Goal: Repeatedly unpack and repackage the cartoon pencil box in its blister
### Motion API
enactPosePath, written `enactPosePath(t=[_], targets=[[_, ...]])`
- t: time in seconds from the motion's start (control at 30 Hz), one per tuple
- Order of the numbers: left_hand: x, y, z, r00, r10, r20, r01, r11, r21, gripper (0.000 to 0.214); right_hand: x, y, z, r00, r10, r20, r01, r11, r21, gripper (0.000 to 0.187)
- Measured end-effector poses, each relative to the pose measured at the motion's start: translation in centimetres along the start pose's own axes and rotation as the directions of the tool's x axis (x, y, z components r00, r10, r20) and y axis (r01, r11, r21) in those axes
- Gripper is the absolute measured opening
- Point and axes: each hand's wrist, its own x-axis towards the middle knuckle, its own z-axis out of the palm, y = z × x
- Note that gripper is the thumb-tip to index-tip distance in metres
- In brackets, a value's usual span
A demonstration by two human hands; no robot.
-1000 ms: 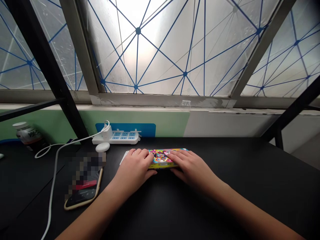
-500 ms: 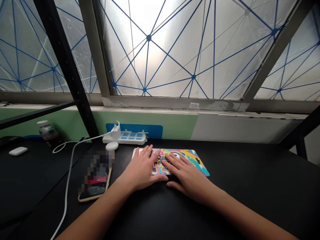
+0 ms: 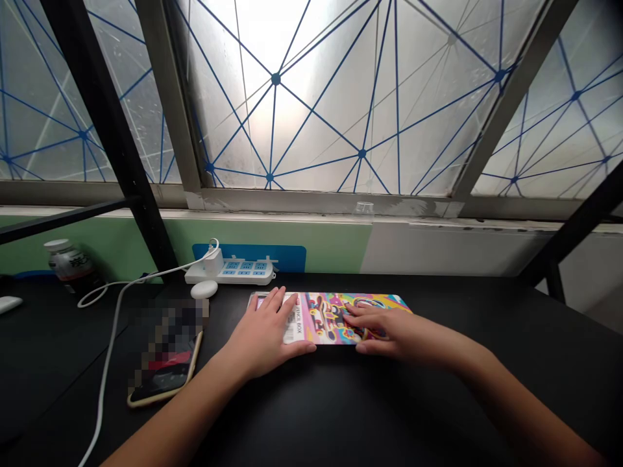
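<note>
A flat, brightly coloured pencil box package [image 3: 327, 316] lies on the black desk, its printed side up, with the words "PENCIL BOX" and a barcode panel near the left part. My left hand [image 3: 265, 331] rests on its left end, fingers spread and thumb along the near edge. Over the right part lies my right hand [image 3: 396, 332], palm down, with fingers stretched out and the thumb at the near edge. Both hands cover portions of the print. Whether the package has any thickness is hard to make out.
A phone in a tan case [image 3: 165, 363] lies left of my left forearm. Behind it are a round white object [image 3: 204, 289] and a white power strip [image 3: 246, 271]. A white cable [image 3: 109, 353] runs along the left. A bottle [image 3: 73, 266] stands by the wall.
My right hand has slid to the right across the package, uncovering its middle. The left hand stays on the left end. The whole view has shifted slightly.
</note>
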Motion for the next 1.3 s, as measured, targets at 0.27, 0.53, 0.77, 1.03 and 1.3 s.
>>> enactPosePath(t=[0.27,0.53,0.77,1.03,1.3], targets=[[-0.2,-0.1,0.5,1.0,0.006,-0.008,-0.006,1.0,-0.006,0.092,2.2,-2.5,2.0,0.961,-0.052,-0.272,0.0,0.982,-0.19,0.05],[0.0,-0.1,0.0,0.999,0.004,0.044,-0.004,1.0,-0.012,0.094,2.4,-2.9,3.6,0.996,-0.07,-0.057,0.059,0.982,-0.179,0.073],[0.0,-0.7,-0.6,0.997,-0.023,0.069,0.026,0.999,-0.037,0.079,0.9,0.6,1.8,0.998,-0.022,-0.059,0.015,0.994,-0.105,0.087],[-0.1,-1.7,-1.8,0.982,-0.143,0.126,0.149,0.988,-0.033,0.056,0.6,1.3,1.6,0.995,-0.048,-0.085,0.039,0.993,-0.109,0.079],[0.1,-2.2,-2.1,0.973,-0.176,0.152,0.183,0.983,-0.032,0.059,-0.4,3.6,-0.3,0.977,0.057,-0.205,-0.1,0.974,-0.203,0.079]])
